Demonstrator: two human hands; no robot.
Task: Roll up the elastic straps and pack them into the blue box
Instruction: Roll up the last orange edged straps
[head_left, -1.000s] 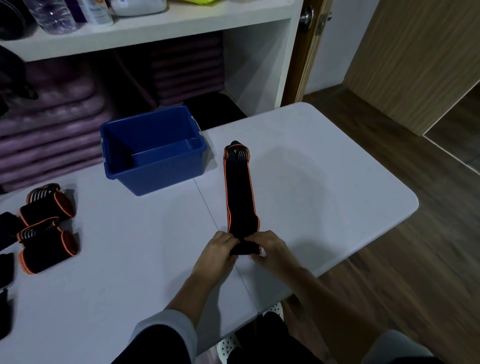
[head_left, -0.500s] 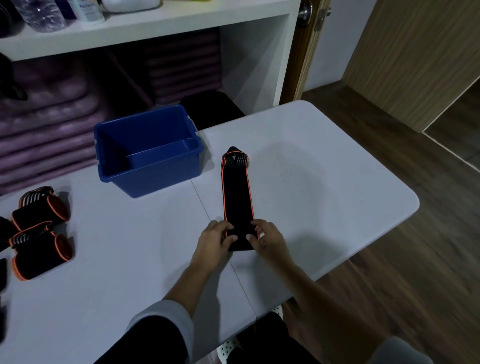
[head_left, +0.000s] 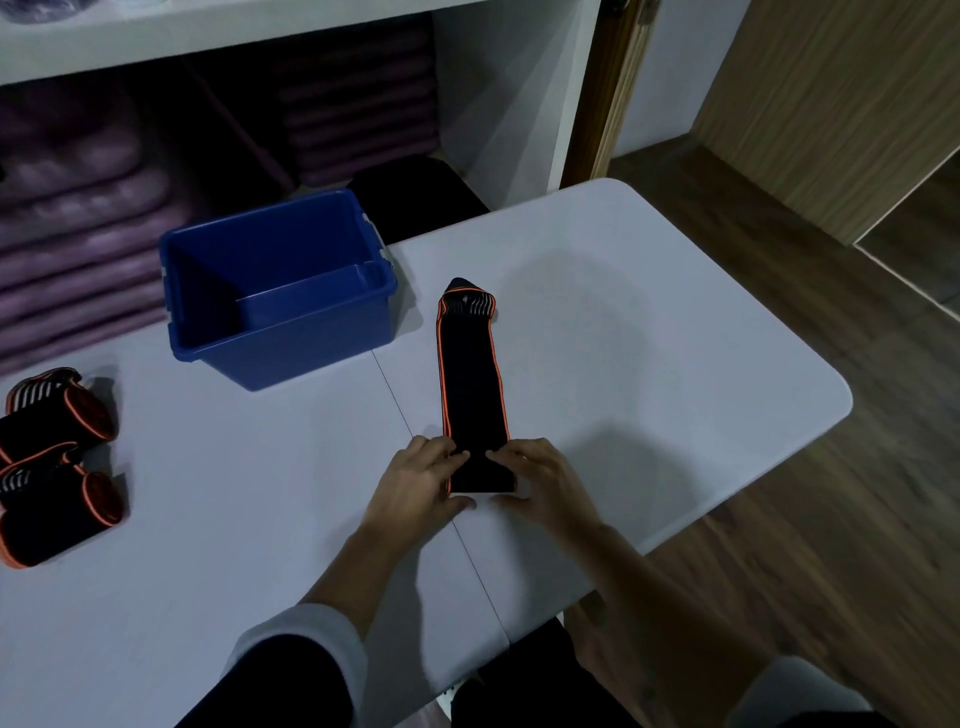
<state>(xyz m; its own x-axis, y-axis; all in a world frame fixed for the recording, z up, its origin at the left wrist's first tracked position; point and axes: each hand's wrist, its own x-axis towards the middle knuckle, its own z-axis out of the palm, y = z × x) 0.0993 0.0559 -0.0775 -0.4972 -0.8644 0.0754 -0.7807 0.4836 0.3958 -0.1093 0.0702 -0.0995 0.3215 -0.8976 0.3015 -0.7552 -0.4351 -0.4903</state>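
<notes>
At the lower edge of the frame a dark sleeve (head_left: 291, 670) with a pale cuff is seen, belonging to the left arm. Both arms are extended forward over a white worktop (head_left: 649, 338).

Just below centre frame, the left hand (head_left: 421, 483) and the right hand (head_left: 545, 483) are placed on either side of the near end of a black strap (head_left: 472, 384) edged in orange. The grip of each hand is closed on that end: fingers are laid over the top of the strap and thumbs are set against its near edge. The rest of the strap is laid out flat on the worktop, running away from the hands towards centre frame, where it ends in a tapered, striped tip. A thin seam in the worktop is seen passing just left of the strap.

At the left edge of the frame, two rolled straps (head_left: 57, 452) are lying on the worktop, one touching the other, well apart from the hands.

Beyond, left of centre, the blue box (head_left: 280, 291) is standing open on the worktop, near the strap's far tip; nothing can be seen inside it.

Behind the worktop, a white shelf unit (head_left: 493, 104) holding purple stacks (head_left: 78, 223) is seen in the upper left. A wooden floor (head_left: 805, 519) occupies the right of the frame.
</notes>
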